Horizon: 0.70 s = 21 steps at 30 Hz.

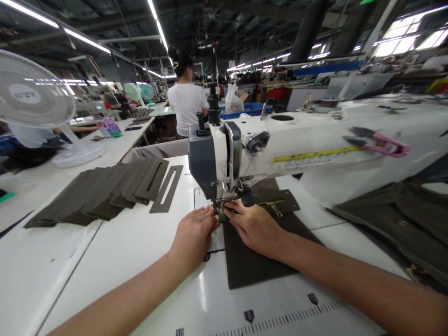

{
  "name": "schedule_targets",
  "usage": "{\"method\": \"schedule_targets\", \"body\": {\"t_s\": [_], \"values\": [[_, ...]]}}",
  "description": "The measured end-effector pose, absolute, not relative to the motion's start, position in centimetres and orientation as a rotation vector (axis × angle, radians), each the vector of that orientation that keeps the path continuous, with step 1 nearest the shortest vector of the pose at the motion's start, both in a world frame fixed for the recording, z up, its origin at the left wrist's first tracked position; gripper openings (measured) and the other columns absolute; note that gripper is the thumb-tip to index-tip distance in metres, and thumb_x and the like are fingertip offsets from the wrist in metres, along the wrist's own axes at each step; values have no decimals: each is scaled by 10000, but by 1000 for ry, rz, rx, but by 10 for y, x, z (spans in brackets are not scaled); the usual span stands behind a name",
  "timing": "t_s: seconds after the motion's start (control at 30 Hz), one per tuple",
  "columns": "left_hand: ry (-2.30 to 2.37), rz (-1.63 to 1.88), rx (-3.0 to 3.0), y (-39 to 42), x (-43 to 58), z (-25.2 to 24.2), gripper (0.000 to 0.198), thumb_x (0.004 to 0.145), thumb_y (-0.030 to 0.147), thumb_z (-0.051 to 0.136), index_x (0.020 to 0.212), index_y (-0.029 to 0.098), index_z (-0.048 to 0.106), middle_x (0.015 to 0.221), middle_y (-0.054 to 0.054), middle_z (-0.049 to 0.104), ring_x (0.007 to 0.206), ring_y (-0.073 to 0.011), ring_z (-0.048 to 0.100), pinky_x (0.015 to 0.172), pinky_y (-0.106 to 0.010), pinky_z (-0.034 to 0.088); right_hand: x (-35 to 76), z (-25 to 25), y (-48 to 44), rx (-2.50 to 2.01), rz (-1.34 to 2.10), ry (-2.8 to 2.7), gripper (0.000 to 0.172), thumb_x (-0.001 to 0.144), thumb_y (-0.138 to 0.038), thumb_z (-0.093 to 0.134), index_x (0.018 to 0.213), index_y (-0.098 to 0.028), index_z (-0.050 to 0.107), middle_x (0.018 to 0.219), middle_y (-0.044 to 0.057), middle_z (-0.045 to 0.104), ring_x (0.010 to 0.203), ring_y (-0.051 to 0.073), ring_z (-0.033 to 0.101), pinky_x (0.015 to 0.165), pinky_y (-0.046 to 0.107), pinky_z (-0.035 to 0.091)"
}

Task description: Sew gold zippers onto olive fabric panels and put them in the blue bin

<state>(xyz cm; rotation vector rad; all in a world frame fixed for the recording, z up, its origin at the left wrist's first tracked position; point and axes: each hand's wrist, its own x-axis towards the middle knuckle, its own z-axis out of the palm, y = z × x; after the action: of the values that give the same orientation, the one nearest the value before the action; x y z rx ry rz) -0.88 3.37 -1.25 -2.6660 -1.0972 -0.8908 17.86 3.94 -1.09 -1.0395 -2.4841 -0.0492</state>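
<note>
A dark olive fabric panel (pixel 259 266) lies under the head of a white sewing machine (pixel 224 154). Across the panel runs a strip with a gold zipper (pixel 276 209), its metal pull on the right. My left hand (pixel 196 233) has its fingers closed together at the strip's left end, beside the presser foot. Just right of the needle, my right hand (pixel 257 228) is closed, with thumb and fingertips pinching the zipper strip against the panel. Fingertips and the machine's foot partly hide the spot being held.
Left of the machine lie a loose slotted fabric piece (pixel 168 189) and a fanned stack of similar pieces (pixel 98 191). A fan (pixel 31 93) stands behind them. Pink-handled snips (pixel 388 142) rest on the machine arm. Dark fabric (pixel 395 219) lies right. A person (pixel 188 100) stands beyond.
</note>
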Motion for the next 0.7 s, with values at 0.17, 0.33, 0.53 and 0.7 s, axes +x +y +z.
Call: {"method": "schedule_targets", "body": {"t_s": [0.17, 0.33, 0.53, 0.7], "values": [[-1034, -858, -2678, 35, -8, -10, 202, 861, 118, 429, 797, 134, 619, 920, -107, 690, 899, -208, 648, 858, -360, 509, 179, -11, 41, -1021, -19, -2480, 252, 823, -85, 426, 976, -115, 624, 1054, 137, 597, 975, 229, 540, 795, 346, 465], [-1024, -876, -2668, 41, -9, -9, 202, 855, 117, 434, 780, 147, 620, 868, -90, 698, 857, -200, 658, 841, -343, 517, 179, -14, 47, -1034, -1, -2454, 239, 827, -100, 434, 974, -134, 618, 1071, 116, 593, 995, 215, 532, 847, 336, 443], [-1065, -869, -2656, 45, -10, -11, 200, 848, 121, 434, 820, 152, 630, 902, -94, 692, 870, -202, 653, 841, -356, 516, 177, -15, 52, -1039, -25, -2444, 235, 837, -108, 413, 950, -130, 619, 1012, 113, 614, 933, 213, 553, 841, 336, 431], [-1068, -912, -2650, 46, -10, -11, 190, 842, 109, 440, 826, 148, 625, 891, -101, 691, 857, -205, 654, 837, -365, 514, 178, -17, 53, -1032, -39, -2431, 243, 854, -127, 395, 944, -139, 621, 1004, 112, 617, 909, 207, 563, 827, 332, 435]]}}
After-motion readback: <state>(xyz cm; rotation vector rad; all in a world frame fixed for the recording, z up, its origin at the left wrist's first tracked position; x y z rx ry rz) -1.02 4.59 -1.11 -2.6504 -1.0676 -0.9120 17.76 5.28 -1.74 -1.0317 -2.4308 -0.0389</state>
